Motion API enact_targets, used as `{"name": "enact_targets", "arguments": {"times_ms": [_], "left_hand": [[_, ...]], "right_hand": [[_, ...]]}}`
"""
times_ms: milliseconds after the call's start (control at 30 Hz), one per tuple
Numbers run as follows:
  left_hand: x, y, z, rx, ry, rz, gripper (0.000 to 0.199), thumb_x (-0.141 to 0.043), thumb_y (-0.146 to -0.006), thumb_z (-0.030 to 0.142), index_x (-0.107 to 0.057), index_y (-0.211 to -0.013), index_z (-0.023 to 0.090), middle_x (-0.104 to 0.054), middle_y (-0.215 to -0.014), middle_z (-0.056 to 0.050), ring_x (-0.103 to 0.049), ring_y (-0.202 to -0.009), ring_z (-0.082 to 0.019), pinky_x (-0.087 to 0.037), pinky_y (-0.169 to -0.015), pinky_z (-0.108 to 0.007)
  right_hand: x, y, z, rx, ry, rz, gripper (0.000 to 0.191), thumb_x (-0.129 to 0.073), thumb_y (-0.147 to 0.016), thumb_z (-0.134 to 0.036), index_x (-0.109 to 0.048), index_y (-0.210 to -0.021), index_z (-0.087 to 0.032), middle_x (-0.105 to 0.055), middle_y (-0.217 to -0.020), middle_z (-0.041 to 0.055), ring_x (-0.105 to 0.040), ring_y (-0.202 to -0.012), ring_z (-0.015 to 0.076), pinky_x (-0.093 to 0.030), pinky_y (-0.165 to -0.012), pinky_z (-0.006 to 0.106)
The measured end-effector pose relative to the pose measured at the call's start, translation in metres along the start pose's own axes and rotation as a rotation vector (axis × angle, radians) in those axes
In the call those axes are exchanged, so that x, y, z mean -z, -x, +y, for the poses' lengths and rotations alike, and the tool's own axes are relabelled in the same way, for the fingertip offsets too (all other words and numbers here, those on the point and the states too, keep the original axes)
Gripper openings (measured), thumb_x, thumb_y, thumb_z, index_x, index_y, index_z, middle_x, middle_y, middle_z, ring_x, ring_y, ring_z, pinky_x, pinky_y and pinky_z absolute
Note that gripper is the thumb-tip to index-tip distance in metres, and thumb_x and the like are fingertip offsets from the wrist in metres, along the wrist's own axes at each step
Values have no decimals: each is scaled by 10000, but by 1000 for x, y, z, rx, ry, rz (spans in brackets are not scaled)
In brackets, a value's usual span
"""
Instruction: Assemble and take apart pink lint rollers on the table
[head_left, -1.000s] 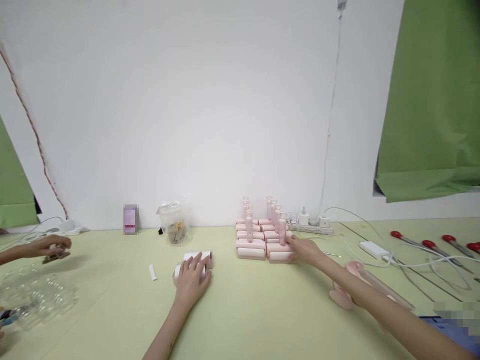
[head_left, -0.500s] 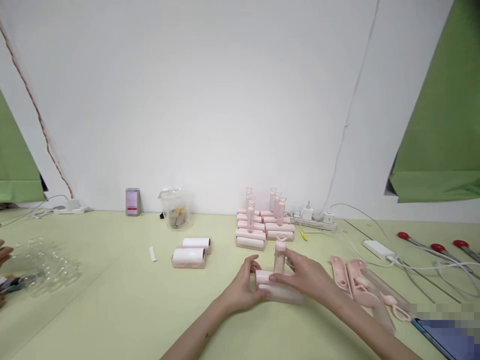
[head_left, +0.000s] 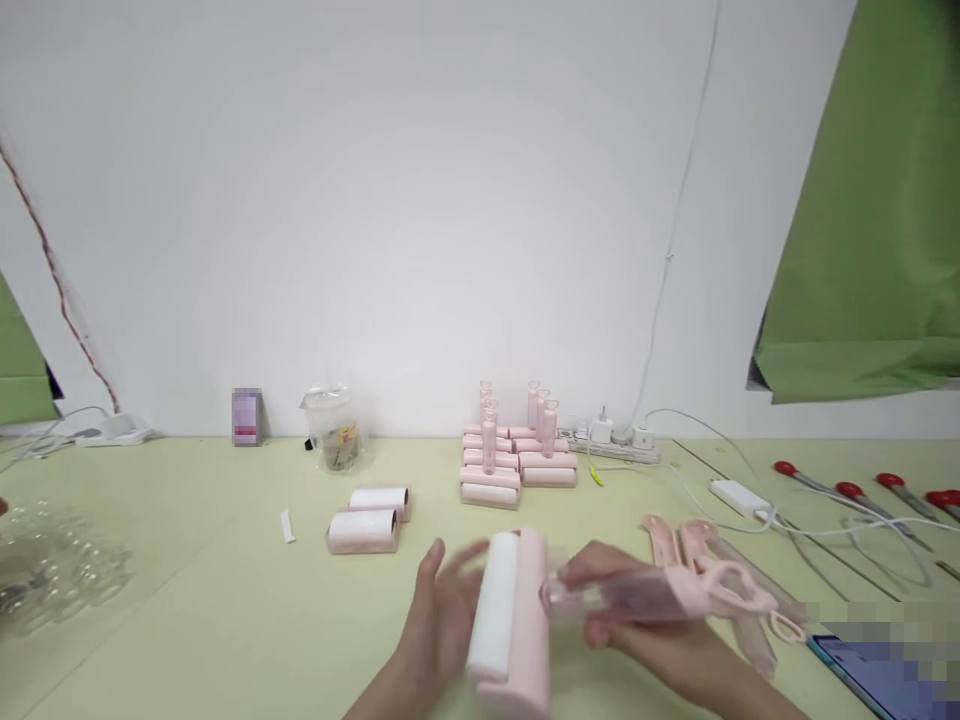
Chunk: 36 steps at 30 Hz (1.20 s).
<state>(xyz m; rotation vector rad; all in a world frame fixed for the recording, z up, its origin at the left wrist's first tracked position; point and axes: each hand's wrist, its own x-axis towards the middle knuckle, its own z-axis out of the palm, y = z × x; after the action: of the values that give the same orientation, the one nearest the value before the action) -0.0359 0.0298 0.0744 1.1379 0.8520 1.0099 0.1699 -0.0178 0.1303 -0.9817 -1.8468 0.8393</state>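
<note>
A pink lint roller (head_left: 531, 610) with a white sticky roll is tilted on its side at the front of the table. My right hand (head_left: 667, 655) is closed around its clear handle, whose pink looped end points right. Beside the roller's head is my left hand (head_left: 437, 625), fingers stretched out and slightly blurred. Its fingertips reach behind the white roll, so whether they touch it I cannot tell. Several like lint rollers (head_left: 490, 490) stand in rows by the wall, handles upward. To the left lie two white rolls in pink holders (head_left: 364, 533).
Loose pink parts and clear tubes (head_left: 697, 540) lie at the right, near a phone (head_left: 877, 675). Cables, a white adapter (head_left: 739, 498) and red-handled tools (head_left: 847, 492) are beyond. A bagged cup (head_left: 335, 430) stands at the wall; clear beaded plastic (head_left: 60, 570) lies far left.
The lint roller has gone from upright on the table to tilted sideways, its handle now pointing right. My right hand has shifted onto the handle; my left hand has opened. The view has turned slightly.
</note>
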Motion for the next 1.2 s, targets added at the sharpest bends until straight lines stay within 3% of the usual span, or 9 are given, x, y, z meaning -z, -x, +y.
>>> {"name": "enact_targets", "arguments": {"times_ms": [100,167,333,467,600,833,1000,1100,1200], "left_hand": [[-6,21,-7,371,278,-147,678,-276,-699,694,-560,-944,129,-623,-809,-126,-603,-774,-252,-467,-646,-371],[-5,28,-10,429,328,-101,501,-418,-720,568,-575,-892,125,-625,-735,-99,-607,-717,-213,-470,-611,-314],[4,27,3,292,361,89,378,-580,-679,383,-544,-964,137,-632,-938,-106,-611,-785,-213,-502,-620,-308],[6,25,10,205,334,186,349,-596,-707,355,-543,-981,146,-603,-1046,-105,-607,-800,-214,-520,-645,-333],[6,25,8,214,316,225,349,-607,-711,346,-551,-983,135,-614,-999,-104,-606,-788,-213,-528,-639,-330],[5,23,11,225,290,263,346,-615,-708,352,-564,-971,132,-614,-987,-104,-605,-798,-219,-528,-657,-337],[6,24,4,169,322,138,307,-623,-695,342,-601,-925,140,-623,-977,-106,-600,-809,-234,-501,-691,-358],[10,27,-5,183,413,-51,333,-615,-679,338,-612,-944,137,-623,-1014,-105,-588,-897,-259,-437,-818,-371],[16,34,-9,253,509,-298,465,-578,-675,387,-557,-1070,144,-612,-1062,-124,-519,-1047,-309,-298,-949,-424]], "right_hand": [[-16,3,15,-5,57,-163,375,-649,-684,-286,-525,-1038,-275,-577,-944,24,-575,-787,184,-488,-651,287],[-16,3,24,16,216,-156,443,-628,-704,-290,-472,-1118,-285,-535,-981,39,-556,-718,165,-478,-612,286],[27,5,34,10,350,304,298,-324,-875,-364,-573,-1005,-265,-496,-1039,83,-558,-784,190,-467,-655,335],[46,11,30,16,139,557,407,-281,-875,-405,-643,-829,-226,-486,-548,-1,-463,-434,137,-422,-508,320],[39,19,24,173,17,572,416,-346,-860,-389,-660,-665,-197,-493,-451,2,-431,-371,124,-355,-424,291],[42,28,20,382,174,490,381,-322,-880,-353,-661,-758,-231,-518,-493,1,-456,-416,128,-345,-440,286],[21,18,16,119,376,408,281,-409,-841,-289,-573,-624,-220,-515,-527,-7,-476,-502,142,-356,-494,276],[11,10,22,-41,394,250,261,-447,-811,-300,-490,-569,-213,-489,-604,-8,-482,-557,138,-374,-504,250],[11,7,30,-93,397,213,241,-367,-848,-345,-540,-734,-223,-521,-743,13,-520,-624,143,-412,-550,248]]}}
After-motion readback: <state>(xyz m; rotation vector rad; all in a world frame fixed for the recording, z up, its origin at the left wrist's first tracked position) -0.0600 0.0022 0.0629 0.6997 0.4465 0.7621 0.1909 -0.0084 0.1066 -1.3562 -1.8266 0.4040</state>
